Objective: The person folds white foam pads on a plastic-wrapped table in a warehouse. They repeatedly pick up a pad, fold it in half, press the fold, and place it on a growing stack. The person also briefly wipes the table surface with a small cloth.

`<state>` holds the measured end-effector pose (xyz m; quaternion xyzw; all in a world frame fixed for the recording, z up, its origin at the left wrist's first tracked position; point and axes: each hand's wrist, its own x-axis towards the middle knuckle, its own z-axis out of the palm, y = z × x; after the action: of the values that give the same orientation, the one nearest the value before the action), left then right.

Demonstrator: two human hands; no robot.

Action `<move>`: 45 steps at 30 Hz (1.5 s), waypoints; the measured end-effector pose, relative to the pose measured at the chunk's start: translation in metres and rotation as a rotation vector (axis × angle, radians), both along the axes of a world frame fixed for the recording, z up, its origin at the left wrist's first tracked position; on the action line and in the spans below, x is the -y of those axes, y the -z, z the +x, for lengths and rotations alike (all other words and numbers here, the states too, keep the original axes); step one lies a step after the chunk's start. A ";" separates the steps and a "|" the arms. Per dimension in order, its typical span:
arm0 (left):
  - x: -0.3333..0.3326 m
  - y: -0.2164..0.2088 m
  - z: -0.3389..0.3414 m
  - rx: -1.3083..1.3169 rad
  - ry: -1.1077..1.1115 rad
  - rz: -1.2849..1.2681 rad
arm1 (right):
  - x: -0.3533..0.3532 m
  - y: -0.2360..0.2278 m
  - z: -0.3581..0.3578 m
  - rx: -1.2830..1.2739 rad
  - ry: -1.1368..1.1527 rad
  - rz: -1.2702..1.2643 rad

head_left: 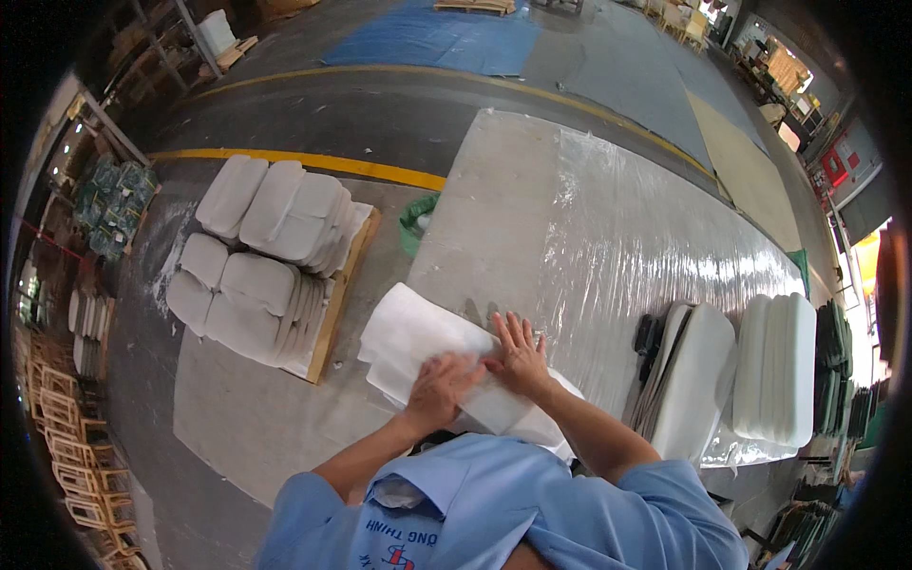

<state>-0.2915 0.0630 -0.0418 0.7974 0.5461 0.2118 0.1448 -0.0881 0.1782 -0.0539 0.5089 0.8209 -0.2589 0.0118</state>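
Note:
A stack of white fabric sheets [418,342] lies at the near edge of a long table wrapped in clear plastic film [608,218]. My left hand [439,385] rests on the sheets with its fingers curled, pinching or pressing the top layer. Beside it my right hand [519,353] lies flat on the same stack, fingers spread. Both forearms come up from my light blue shirt at the lower edge.
White seat-shaped cushions [261,256] are piled on a wooden pallet on the floor to the left. More white pads [774,370] and a dark-edged one [689,380] stand upright on the table's right. A green bin [415,220] sits by the table. Wooden chair frames [66,446] line the left.

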 end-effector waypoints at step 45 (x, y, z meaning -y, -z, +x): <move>-0.021 0.029 -0.017 0.172 -0.059 0.008 | -0.061 0.006 -0.113 -0.001 -0.128 -0.119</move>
<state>-0.3085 0.0842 -0.0705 0.7605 0.5541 0.2857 0.1818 -0.2007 0.2388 -0.0598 0.4537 0.8348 -0.3063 0.0581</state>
